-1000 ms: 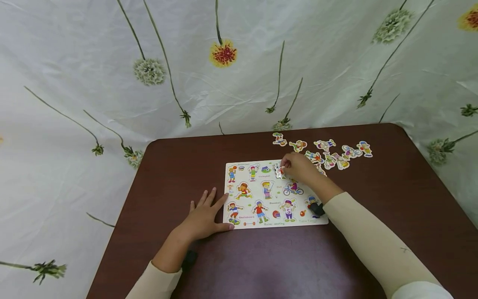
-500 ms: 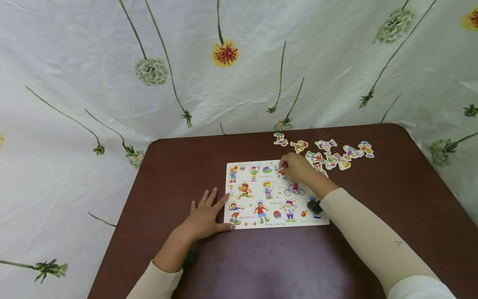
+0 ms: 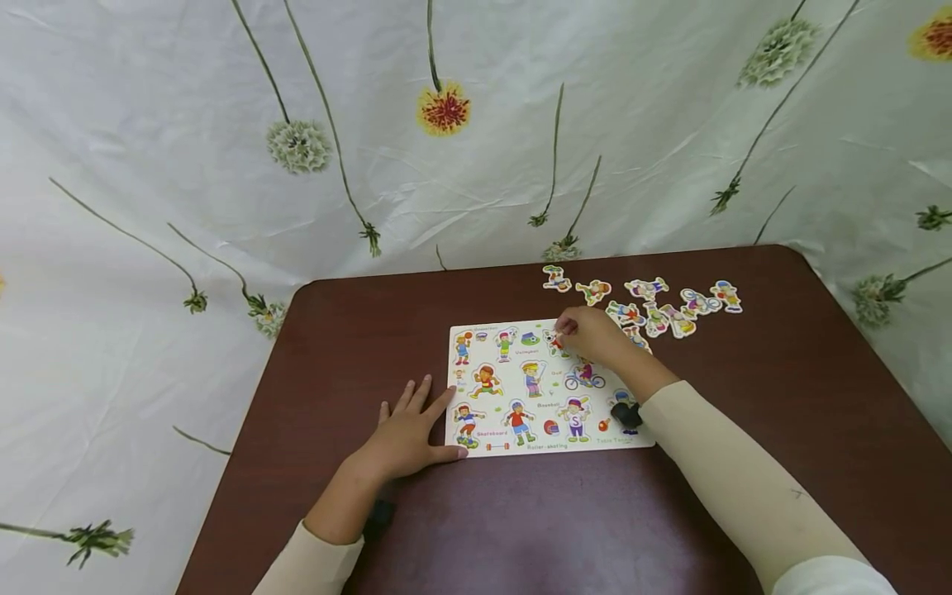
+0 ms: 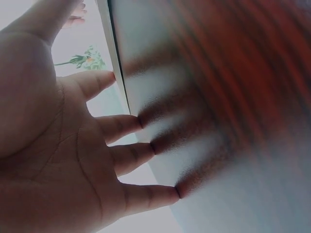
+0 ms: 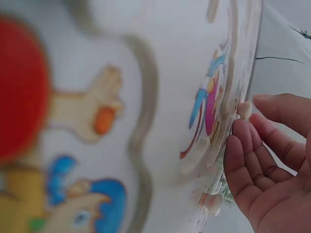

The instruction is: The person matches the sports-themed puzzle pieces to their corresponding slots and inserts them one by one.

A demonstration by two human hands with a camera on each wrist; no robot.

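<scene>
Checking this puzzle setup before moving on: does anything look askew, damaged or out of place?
Nothing stands out. The puzzle board lies flat on the table, loose pieces are scattered beyond its far right corner, and nothing looks damaged.

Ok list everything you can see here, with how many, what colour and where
puzzle board: one, white with colourful sports figures, middle of the table.
loose puzzle pieces: about nine, multicoloured figures, on the table beyond the board's far right corner.
table: one, dark reddish brown, fills the lower view.
backdrop cloth: one, white with printed flowers, behind and around the table.
left hand: one, flat on the table, thumb against the board's left edge.
right hand: one, fingertips at a piece in the board's top row, near its right end.
</scene>
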